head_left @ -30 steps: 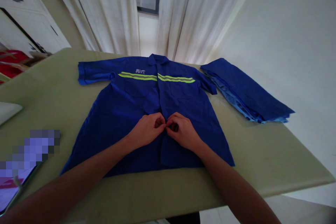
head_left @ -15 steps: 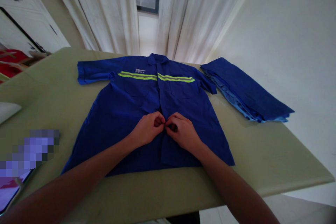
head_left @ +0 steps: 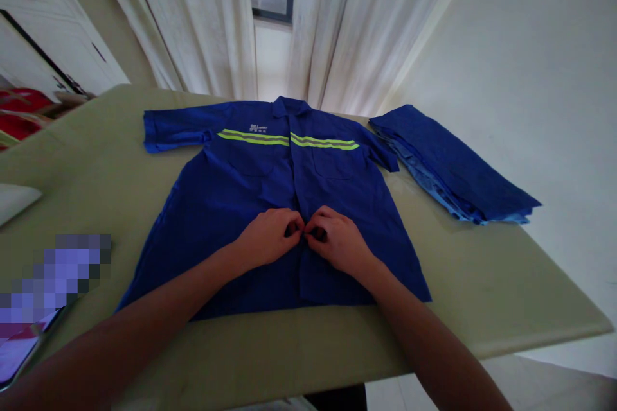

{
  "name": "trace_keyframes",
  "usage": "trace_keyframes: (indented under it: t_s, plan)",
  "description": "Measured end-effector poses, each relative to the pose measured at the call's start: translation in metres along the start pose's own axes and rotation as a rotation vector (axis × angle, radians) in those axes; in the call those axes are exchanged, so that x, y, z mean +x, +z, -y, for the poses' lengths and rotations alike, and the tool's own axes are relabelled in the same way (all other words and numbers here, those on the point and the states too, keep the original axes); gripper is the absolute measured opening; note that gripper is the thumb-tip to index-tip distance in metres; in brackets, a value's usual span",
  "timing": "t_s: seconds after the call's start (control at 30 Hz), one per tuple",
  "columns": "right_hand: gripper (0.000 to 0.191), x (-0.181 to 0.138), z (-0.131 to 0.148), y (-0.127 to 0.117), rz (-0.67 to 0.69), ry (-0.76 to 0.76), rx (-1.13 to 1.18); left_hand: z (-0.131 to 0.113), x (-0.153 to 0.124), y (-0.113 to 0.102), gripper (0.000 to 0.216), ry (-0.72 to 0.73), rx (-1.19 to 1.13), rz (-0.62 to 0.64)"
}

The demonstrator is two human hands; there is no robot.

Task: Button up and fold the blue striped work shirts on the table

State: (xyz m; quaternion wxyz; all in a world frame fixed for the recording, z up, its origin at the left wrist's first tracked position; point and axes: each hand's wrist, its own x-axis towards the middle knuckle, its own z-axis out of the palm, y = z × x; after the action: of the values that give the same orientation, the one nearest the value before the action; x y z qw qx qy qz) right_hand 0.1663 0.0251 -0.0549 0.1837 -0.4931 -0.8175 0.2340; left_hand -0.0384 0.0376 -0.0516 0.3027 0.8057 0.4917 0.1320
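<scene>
The likeliest trouble, as I judged it, was at the front placket [head_left: 293, 180] of the blue shirt [head_left: 260, 186]: the pinch was small, so an edge could have slipped from the fingertips, and a harder tug from one side could have left the two fronts uneven. The left forearm [head_left: 159, 308], crossing the lower part, could also have dragged the cloth into creases.

The fingers of the left hand [head_left: 270, 237] and right hand [head_left: 340, 241] were closed in tight pinches, tips close together, gripping the shirt at its placket; whether a button was between them, I could not tell. The shirt lay spread on the tabletop [head_left: 506, 282] beneath the fingers, its collar [head_left: 292, 106] beyond them. A folded blue stack [head_left: 453, 160] sat well to their right
</scene>
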Motion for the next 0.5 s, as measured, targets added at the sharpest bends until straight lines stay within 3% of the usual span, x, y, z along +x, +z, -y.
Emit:
trace_keyframes:
  t_s: [0.27, 0.4, 0.5]
  plan:
    - [0.008, 0.005, -0.005, 0.001, -0.006, 0.0, 0.135, -0.001, -0.002, 0.001, 0.014, -0.053, 0.058, 0.009]
    - [0.002, 0.008, -0.012, 0.005, -0.006, 0.049, 0.35, 0.001, -0.002, 0.003, 0.011, -0.064, 0.048, -0.006]
    - [0.009, 0.01, -0.015, 0.007, -0.005, 0.111, 0.471, 0.001, -0.002, -0.001, 0.013, -0.036, 0.021, -0.007]
